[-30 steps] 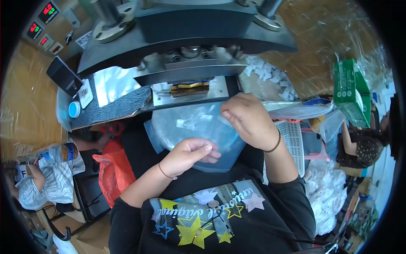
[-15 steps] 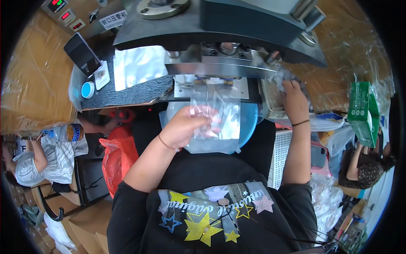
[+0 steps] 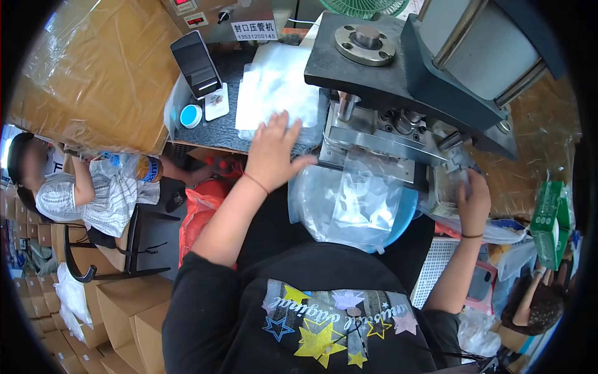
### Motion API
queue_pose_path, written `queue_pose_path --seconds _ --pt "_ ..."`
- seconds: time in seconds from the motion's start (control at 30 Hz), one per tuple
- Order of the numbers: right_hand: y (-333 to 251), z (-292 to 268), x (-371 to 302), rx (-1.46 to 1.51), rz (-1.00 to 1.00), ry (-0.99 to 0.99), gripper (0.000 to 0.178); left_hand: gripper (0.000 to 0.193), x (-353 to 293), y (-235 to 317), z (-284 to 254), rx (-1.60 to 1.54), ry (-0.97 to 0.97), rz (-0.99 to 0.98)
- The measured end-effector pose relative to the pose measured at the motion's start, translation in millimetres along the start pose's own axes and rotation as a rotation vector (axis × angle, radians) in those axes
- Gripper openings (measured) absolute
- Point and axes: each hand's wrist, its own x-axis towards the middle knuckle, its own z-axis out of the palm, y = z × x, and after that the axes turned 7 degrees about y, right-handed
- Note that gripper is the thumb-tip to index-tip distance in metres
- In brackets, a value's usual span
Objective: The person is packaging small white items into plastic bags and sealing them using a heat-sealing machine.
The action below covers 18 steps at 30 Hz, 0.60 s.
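From the head view, we are seeing the person working at a dark grey press [image 3: 405, 68], our landmark here. We are judging the step in hand as stacking: the left hand [image 3: 274, 146] is lying flat, fingers spread, on a pile of clear bags [image 3: 274, 87] just left of the press, on the dark worktop [image 3: 205, 128]. The forearm is reaching up and forward from the lower edge, wrist straight, palm down. The right hand [image 3: 473, 196] is resting at the right foot of the press, below its overhanging head, fingers curled about a small fitting or a film edge there; we cannot tell whether it is pinching anything. That arm is rising almost straight up from the elbow.

Directly below the press jaws, a clear bag [image 3: 364, 202] is hanging over a blue basin [image 3: 398, 227], its upper edge tucked in at the metal plate. We are guessing that the next move calls for the left hand coming back to this bag and taking it by the edge, while the right is staying clear of the jaws.

Left of the press, beyond the pile, a phone [image 3: 196, 62] is leaning upright and a blue cap [image 3: 190, 116] is lying beside it. Far left of the press another person [image 3: 81, 187] is sitting; to the right a green box [image 3: 549, 221] is standing.
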Motion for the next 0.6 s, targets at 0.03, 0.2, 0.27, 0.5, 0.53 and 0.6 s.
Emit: queue_pose_path --seconds 0.03,0.2,0.27,0.5,0.53,0.6 --pt "1.2 -5.5 -3.3 0.065 0.078 0.042 0.027 0.049 -10.0 10.9 -10.8 -0.046 0.066 0.084" --pt "-14.7 -16.2 -11.0 0.110 0.070 0.131 0.025 0.020 -43.6 32.1 -22.3 -0.902 0.135 -0.499" --pt "-60.3 -16.1 -10.5 0.433 0.116 0.062 0.023 0.016 -46.6 48.0 -27.8 -1.325 0.056 -0.593" --pt "-149.5 -32.5 10.8 0.829 -0.134 -0.191 0.011 0.011 -43.1 94.4 -24.0 -1.459 -0.263 -0.507" --pt "-153.2 -32.7 13.4 0.893 -0.051 -0.106 0.012 0.011 -43.5 101.1 -24.7 -1.509 -0.332 -0.514" --pt "-146.5 -22.7 13.4 0.846 -0.180 -0.098 0.014 0.013 -46.1 111.8 -24.2 -1.530 -0.377 -0.510"
